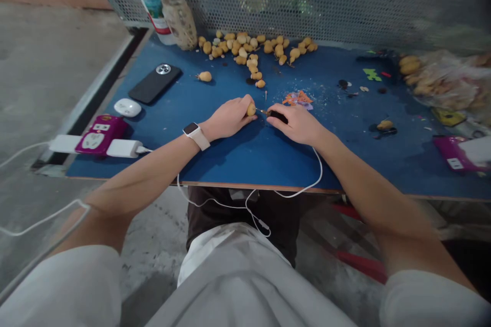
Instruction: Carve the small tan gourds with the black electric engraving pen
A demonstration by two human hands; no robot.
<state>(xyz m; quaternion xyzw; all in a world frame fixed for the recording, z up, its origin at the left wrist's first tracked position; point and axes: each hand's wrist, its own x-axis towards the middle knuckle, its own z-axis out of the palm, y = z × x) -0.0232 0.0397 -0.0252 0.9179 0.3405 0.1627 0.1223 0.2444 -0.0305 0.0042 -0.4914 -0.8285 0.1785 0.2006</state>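
My left hand (pixel 233 114), a watch on its wrist, is closed around a small tan gourd (pixel 251 109) near the table's front middle. My right hand (pixel 297 123) grips a black-handled tool (pixel 279 116) with a thin metal tip. That tip points left and meets or nearly meets the gourd's side; contact is too small to tell. A white cable (pixel 321 163) runs from beneath my right wrist over the table edge; its joint with the tool is hidden. Just beyond my right hand lie orange and purple scraps (pixel 298 99) among pale crumbs.
Many small gourds (pixel 241 46) are heaped along the mesh panel (pixel 238 0). A phone (pixel 155 83), a white case (pixel 128 108) and a purple power socket (pixel 100 135) lie at left. A bottle (pixel 155 10) and jar (pixel 180 23) stand behind; a plastic bag (pixel 452 79) sits right.
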